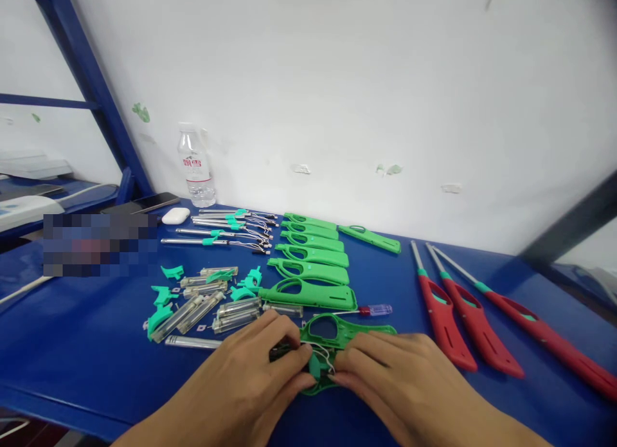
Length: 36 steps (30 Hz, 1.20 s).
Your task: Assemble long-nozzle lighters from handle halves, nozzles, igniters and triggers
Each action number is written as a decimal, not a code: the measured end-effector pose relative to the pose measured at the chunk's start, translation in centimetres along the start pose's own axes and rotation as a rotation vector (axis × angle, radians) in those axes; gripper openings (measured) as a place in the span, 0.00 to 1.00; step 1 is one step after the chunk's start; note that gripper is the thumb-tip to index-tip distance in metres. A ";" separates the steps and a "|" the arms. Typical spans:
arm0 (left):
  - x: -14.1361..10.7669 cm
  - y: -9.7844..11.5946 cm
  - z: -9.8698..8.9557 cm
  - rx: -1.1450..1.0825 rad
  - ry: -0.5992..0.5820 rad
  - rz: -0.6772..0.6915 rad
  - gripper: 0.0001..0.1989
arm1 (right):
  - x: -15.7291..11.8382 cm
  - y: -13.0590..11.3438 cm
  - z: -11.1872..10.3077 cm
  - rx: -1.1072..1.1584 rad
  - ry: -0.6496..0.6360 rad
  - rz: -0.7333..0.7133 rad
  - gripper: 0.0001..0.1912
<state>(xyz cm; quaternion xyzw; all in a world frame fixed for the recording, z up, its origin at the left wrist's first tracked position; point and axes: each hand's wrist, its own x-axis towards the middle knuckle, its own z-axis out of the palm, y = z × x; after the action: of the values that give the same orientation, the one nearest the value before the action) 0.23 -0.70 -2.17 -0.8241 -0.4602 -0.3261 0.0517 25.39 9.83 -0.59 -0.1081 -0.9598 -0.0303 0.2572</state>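
In front of me, an opened green utility lighter shell has a teal trigger and thin white wires inside. My left hand is closed around its left end, thumb and forefinger pinching by the trigger. A metal lighter tube sticks out to the left of that hand. My right hand is closed on the shell's right end, its fingertips at the wires. Both palms face down, so parts inside the shell are hidden. Just behind the fingers lies another green shell half, hollow side up.
Farther back are stacked green shell halves, metal tubes with wires, clear fuel tanks and teal triggers. A screwdriver lies behind my right hand. Red lighters lie right; a water bottle stands by the wall.
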 end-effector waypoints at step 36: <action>-0.6 -2.5 -3.1 0.166 -0.025 -0.004 0.20 | -0.5 1.5 -0.3 -0.003 -0.060 0.115 0.19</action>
<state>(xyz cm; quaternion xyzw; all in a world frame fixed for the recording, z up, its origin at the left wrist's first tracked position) -3.44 -0.87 -0.63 -0.8202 -0.4877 -0.2765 0.1135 26.28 11.21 -0.53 -0.1645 -0.9592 -0.0137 0.2294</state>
